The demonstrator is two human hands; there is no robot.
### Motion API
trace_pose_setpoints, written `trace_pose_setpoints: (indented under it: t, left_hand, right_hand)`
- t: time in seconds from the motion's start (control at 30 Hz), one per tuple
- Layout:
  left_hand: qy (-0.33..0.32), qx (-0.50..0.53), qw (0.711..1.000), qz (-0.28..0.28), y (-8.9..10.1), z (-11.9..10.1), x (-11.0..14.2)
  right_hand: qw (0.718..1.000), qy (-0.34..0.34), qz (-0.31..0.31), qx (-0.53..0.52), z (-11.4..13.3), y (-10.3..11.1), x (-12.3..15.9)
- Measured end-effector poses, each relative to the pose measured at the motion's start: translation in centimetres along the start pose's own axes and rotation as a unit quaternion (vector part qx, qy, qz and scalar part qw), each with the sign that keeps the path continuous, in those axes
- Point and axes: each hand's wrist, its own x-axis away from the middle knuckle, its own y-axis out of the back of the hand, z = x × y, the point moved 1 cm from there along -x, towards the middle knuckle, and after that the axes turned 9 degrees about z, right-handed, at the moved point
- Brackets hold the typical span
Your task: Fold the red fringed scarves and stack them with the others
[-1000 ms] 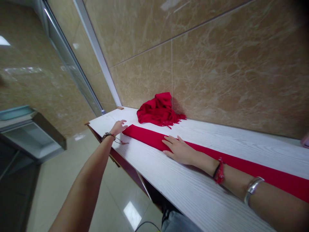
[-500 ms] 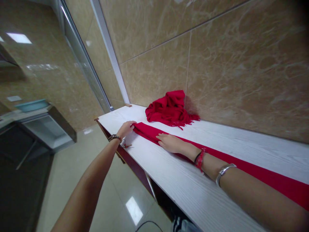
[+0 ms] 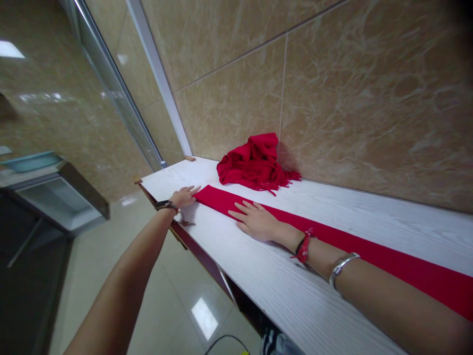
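Note:
A long strip of red cloth (image 3: 332, 234), likely a folded scarf, lies flat along the white table (image 3: 236, 261) and runs off to the right edge of the view. My left hand (image 3: 184, 196) is at its far left end, fingers stretched out and touching or just beside the cloth's edge. Flat on the strip rests my right hand (image 3: 254, 220), its fingers spread. Behind the strip, against the wall, a crumpled red scarf (image 3: 251, 165) with fringed ends sits in a heap.
The tiled wall (image 3: 332, 108) borders the table's back edge. To the left, a light blue basin (image 3: 31, 161) stands on a counter across the tiled floor (image 3: 148, 291). A small brown block (image 3: 189, 158) lies at the table's far corner.
My left hand has loosened its pinch on the strip's end and stretched its fingers. My right hand's fingers have spread, and the cloth under them looks flatter.

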Motion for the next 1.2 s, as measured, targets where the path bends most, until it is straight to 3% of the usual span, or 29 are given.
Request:
trace_pose_setpoints:
  t: [0.13, 0.27, 0.43, 0.57, 0.67, 0.77, 0.87, 0.97, 1.1, 1.2]
  left_hand:
    - [-0.085, 0.021, 0.996, 0.03, 1.7, -1.9, -1.2]
    - [-0.238, 0.046, 0.97, 0.023, 0.3, -5.4, -1.9]
    - [-0.264, -0.007, 0.964, 0.013, -3.1, -6.1, -2.5]
    - [-0.227, -0.037, 0.973, -0.004, -3.2, -5.4, -2.4]
    - [-0.183, -0.031, 0.982, -0.015, -1.9, -6.4, -1.6]
    - [-0.17, -0.006, 0.985, -0.027, -0.5, -9.4, -0.1]
    - [-0.235, 0.033, 0.971, -0.032, -0.1, -14.0, 1.7]
    - [-0.283, 0.025, 0.959, -0.013, -1.1, -17.4, 3.2]
    - [-0.276, -0.024, 0.961, -0.007, -2.2, -17.8, 3.2]
    - [-0.264, -0.043, 0.963, 0.028, -1.6, -16.9, 2.5]
  right_hand:
    - [1.0, -0.002, 0.019, -0.013, 0.1, 0.3, -0.1]
    - [1.0, 0.002, 0.01, -0.01, 0.2, 0.2, -0.1]
    - [1.0, -0.002, 0.017, -0.009, 0.0, -0.2, 0.7]
    - [0.999, -0.012, 0.029, -0.012, -0.4, 0.0, 2.9]
    - [0.998, -0.018, 0.047, -0.045, -1.0, 0.9, 5.4]
    - [0.995, -0.061, 0.029, -0.068, -2.0, 2.0, 8.3]
    - [0.992, -0.116, 0.007, -0.041, -2.9, 2.1, 11.3]
    - [0.99, -0.138, 0.02, -0.013, -3.8, 1.3, 14.5]
    - [0.986, -0.162, 0.024, -0.005, -5.3, 0.5, 20.0]
    - [0.98, -0.196, 0.027, 0.0, -6.3, 0.7, 24.7]
